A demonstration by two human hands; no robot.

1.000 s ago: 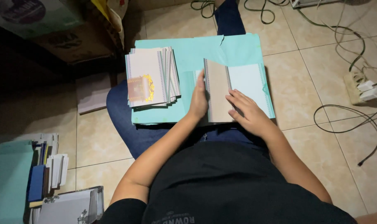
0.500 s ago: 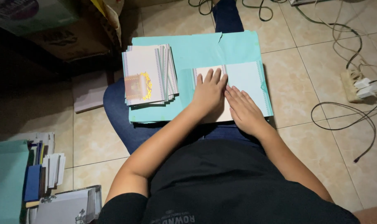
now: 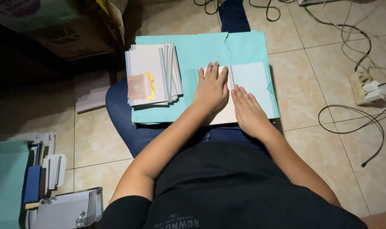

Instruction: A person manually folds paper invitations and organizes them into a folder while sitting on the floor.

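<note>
A white card (image 3: 253, 82) with patterned edges lies open flat on a teal folder (image 3: 201, 51) resting on my lap. My left hand (image 3: 210, 90) presses flat on the card's left half, fingers spread and pointing away from me. Beside it my right hand (image 3: 247, 111) lies flat along the card's middle fold, fingers together. To the left on the same folder sits a fanned stack of similar white cards (image 3: 152, 74); its top card bears a gold ornament. Neither hand grips anything.
A white power strip (image 3: 367, 88) with plugs and black cables (image 3: 354, 123) lies on the tiled floor at right. Stacks of cards and booklets (image 3: 44, 174) sit at lower left. A cardboard box (image 3: 61, 29) stands in the dark upper left.
A second ago my left hand held the card's left flap upright. The flap has since been folded down flat, and both hands now press on the opened card.
</note>
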